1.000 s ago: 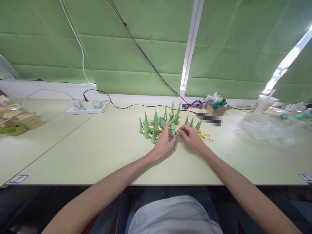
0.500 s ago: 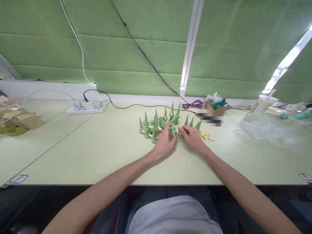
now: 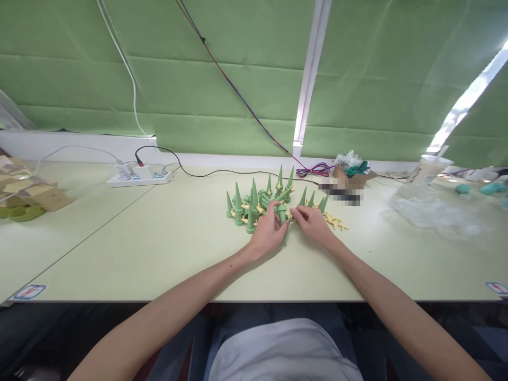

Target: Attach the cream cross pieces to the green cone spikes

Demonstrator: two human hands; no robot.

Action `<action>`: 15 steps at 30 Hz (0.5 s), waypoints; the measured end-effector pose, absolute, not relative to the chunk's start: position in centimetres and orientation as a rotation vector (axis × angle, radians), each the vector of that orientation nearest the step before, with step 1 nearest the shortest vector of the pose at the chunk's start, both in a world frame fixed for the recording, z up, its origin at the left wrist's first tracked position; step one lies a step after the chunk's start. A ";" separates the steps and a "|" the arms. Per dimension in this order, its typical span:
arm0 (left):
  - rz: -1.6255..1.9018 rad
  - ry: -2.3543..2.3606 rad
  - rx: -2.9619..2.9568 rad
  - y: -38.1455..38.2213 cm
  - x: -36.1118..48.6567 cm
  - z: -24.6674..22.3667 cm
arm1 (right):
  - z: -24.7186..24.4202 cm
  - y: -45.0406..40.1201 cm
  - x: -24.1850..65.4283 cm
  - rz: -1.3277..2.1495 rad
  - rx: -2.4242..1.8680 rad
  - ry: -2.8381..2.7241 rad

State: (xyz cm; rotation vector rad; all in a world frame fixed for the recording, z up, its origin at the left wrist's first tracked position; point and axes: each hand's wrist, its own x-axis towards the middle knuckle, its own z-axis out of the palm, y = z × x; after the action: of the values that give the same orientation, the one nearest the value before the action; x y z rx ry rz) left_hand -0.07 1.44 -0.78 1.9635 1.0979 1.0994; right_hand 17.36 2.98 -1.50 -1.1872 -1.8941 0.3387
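Note:
My left hand (image 3: 269,232) is closed around a green spiked cone (image 3: 282,211), which lies tilted with its tip pointing toward me. At the cone's right side, my right hand (image 3: 311,222) pinches a small yellow plastic piece (image 3: 289,213) that touches it. Several more green cones (image 3: 238,203) stand upright to the left and behind, many with yellow pieces on their sides. A smaller group of green cones (image 3: 311,197) stands behind my right hand. Loose yellow pieces (image 3: 336,221) lie in a small pile to its right. My fingers partly hide the held cone.
A white power strip (image 3: 139,178) with plugs sits at the back left, near cardboard pieces (image 3: 47,193) at the far left. Behind the cones is a coiled red-blue wire (image 3: 315,170). A cup (image 3: 428,168) and clear plastic bag (image 3: 436,211) are on the right.

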 end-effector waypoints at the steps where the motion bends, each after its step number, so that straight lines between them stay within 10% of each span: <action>1: 1.095 1.097 1.965 1.4 -0.1 -0.8 | -1.5 3.0 17.4 0.340 -1.193 -1.896; 15: 1.115 1.131 1.954 1.5 -0.1 -0.7 | -1.2 2.8 17.2 0.468 -1.169 -1.825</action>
State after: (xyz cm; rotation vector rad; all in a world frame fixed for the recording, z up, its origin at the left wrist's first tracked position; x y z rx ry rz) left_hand -0.11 1.46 -0.67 1.9536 1.1305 1.1149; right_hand 17.19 2.78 -1.24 -1.1688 -1.8247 0.4684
